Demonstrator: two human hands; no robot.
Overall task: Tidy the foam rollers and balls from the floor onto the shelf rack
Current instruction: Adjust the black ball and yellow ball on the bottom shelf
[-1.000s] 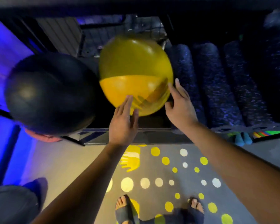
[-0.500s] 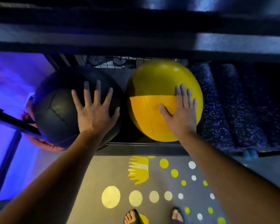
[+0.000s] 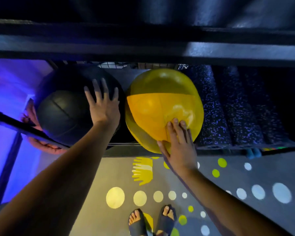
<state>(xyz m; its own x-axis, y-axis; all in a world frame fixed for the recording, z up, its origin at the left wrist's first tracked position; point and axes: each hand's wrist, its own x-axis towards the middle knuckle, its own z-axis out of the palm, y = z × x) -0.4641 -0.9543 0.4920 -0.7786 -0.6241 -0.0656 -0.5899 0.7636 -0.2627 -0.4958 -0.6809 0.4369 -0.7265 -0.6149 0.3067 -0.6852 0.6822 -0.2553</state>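
Shelving fills the upper part of the view: a dark metal shelf rack (image 3: 109, 46), with one level open below its heavy upper beam. Grey floor (image 3: 95, 167) lies below it, printed with pale and yellow dots and a yellow handprint (image 3: 143, 169). On the right of the open level, dark speckled foam rollers (image 3: 228, 108) lie side by side, ends toward the camera. The yellow ball (image 3: 160, 99) sits just left of them, hard against the nearest roller, its front bulging over the shelf's edge. The black ball (image 3: 61, 113) sits beside it on the left, close but with a dark gap between.

The left hand (image 3: 103, 106) lies flat on the black ball's right side, fingers straight and spread. The right hand (image 3: 179, 147) touches the yellow ball's lower front, fingers straight and together, thumb out beneath. Two sandalled feet (image 3: 152, 218) stand on the dots.
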